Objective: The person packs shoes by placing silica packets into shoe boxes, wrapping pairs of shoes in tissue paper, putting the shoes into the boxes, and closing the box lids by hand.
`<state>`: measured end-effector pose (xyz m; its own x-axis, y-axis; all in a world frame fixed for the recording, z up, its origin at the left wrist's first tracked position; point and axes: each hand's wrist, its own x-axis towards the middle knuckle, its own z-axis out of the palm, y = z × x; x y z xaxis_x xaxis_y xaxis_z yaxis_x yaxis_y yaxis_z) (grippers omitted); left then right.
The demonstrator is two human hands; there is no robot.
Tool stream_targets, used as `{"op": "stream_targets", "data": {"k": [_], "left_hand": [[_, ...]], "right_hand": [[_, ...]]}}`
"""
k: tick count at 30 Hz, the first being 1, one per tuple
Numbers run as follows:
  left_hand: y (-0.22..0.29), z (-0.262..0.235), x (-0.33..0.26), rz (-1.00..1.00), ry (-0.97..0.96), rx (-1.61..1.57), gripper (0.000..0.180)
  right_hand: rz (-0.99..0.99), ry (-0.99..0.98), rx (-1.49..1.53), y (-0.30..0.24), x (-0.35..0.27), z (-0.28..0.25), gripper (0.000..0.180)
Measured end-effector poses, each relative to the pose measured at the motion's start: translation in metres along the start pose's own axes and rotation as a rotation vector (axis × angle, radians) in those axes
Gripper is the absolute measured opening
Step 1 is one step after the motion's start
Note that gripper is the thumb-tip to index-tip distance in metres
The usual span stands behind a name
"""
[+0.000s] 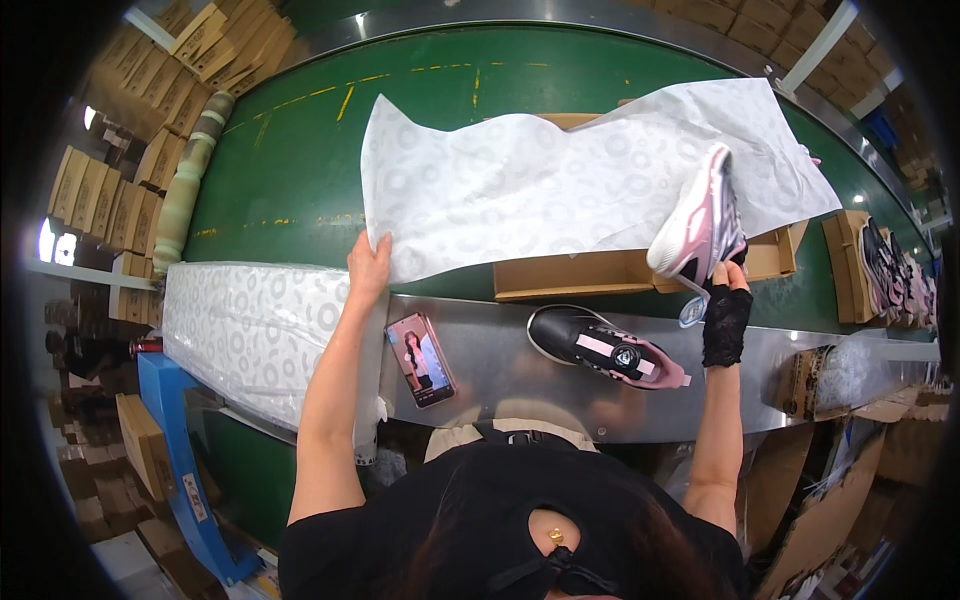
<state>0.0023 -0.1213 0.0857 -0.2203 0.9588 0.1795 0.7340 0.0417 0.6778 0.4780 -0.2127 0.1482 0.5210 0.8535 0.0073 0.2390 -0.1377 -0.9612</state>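
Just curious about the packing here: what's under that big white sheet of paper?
An open cardboard box lies under the tissue paper; only its front wall and right corner show. Its inside is covered, so any contents stay hidden.

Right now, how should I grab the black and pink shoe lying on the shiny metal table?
Probably come from above and pinch the black and pink shoe across its middle. It lies on its side on the metal table, heel opening towards the right hand, with open space around it.
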Motion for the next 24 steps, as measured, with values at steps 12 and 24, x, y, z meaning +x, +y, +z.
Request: {"op": "stream_targets", "data": {"k": [12,24], "left_hand": [[0.062,-0.051,0.025,0.189,0.095,0.052,0.025],[0.133,0.074,0.026,0.343,-0.095,-0.088,0.049]], "right_hand": [[-0.394,-0.438,-0.19,0.01,0.011,0.171,0.018],[-0.598,-0.369,-0.988,0.014,0.01,0.116,0.048]]}}
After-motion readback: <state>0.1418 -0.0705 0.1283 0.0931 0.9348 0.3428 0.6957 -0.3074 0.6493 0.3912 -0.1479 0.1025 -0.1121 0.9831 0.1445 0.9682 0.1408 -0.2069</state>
